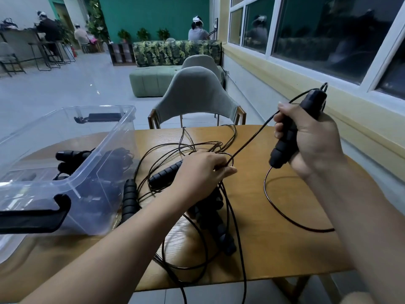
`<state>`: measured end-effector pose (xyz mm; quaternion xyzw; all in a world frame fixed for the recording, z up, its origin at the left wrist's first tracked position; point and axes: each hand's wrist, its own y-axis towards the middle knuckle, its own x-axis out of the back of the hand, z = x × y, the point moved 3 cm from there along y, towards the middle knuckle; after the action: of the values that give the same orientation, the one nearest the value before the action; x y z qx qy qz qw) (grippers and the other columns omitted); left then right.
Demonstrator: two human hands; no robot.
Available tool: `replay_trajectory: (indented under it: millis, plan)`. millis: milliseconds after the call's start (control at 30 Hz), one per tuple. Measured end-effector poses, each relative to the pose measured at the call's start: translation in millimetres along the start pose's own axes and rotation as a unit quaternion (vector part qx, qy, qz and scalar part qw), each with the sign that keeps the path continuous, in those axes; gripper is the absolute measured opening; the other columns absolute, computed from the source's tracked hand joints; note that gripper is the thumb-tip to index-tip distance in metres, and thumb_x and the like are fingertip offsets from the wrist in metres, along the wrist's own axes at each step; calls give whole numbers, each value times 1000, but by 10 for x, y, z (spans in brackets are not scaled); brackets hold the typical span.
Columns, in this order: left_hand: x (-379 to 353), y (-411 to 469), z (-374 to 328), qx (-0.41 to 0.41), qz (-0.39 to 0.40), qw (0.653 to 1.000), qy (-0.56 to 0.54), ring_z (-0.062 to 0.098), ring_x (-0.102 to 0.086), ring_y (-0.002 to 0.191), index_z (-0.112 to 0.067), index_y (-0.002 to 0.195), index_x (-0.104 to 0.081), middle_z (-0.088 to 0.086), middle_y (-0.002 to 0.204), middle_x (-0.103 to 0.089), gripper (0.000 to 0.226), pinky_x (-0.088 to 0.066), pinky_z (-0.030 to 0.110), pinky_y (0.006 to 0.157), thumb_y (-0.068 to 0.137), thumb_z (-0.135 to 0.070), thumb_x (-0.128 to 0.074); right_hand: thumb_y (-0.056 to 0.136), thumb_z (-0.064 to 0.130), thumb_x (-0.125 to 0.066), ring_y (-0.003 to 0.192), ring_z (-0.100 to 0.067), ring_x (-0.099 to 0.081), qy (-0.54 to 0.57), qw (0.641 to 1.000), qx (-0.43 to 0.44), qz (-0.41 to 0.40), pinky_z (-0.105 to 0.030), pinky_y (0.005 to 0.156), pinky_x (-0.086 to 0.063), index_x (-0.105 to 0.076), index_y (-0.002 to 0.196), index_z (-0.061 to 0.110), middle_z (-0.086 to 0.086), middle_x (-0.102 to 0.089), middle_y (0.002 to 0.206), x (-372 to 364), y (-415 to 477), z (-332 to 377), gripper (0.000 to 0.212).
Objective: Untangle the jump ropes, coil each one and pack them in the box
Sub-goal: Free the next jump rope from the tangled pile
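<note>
My right hand [306, 137] grips a black ribbed jump-rope handle [285, 145] held up above the wooden table [285, 249]. A thin black cord [252, 139] runs taut from the handle's top down to my left hand [203, 170], which pinches it over a tangle of cords [197, 216] in the middle of the table. Several more black handles [164, 174] lie in the tangle, partly hidden by my left forearm. A clear plastic box [65, 154] stands at the left, and coiled ropes with black handles [72, 155] lie inside it.
A grey chair [197, 95] stands behind the table's far edge. A wall with windows [328, 29] runs along the right. Cords hang over the near table edge. People sit far off in the room.
</note>
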<state>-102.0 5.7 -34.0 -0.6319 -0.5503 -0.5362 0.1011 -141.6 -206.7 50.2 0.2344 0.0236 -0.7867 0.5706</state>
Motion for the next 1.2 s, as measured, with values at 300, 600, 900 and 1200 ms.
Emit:
replay_trajectory:
  millis: [300,600,900,1200]
  plan:
    - [16,9,10,-22,-9,1000,17,11,-41,63,-21,69,-50,-8,59,-45,46,-26,36,58,95,-56,-65,92,16,-82,63,-21,-60,-140,978,-66,142,-31,56,-49,-71,94,3,-11,-70,76,-225,-227,-563,17]
    - [-1,-12,67,31,43,999,-5,14,-58,79,-45,74,-57,-15,71,-63,21,-50,40,72,93,-51,-50,97,11,-76,58,-21,-64,-244,958,9,153,-29,54,-51,-69,89,-4,-16,-72,71,-335,-294,-672,18]
    - [65,-27,124,71,49,996,27,14,-47,99,-35,81,-68,-21,84,-70,44,-47,52,96,94,-72,-47,96,10,-76,64,-16,-62,-39,997,17,61,-25,60,-50,-71,85,5,-6,-70,71,-299,-171,-76,13]
    - [36,-17,47,78,56,994,44,11,-39,101,-36,75,-62,-21,81,-67,38,-35,50,99,100,-64,-53,95,13,-79,62,-16,-57,29,999,-5,14,-27,59,-46,-65,83,11,-5,-67,73,-93,2,20,19]
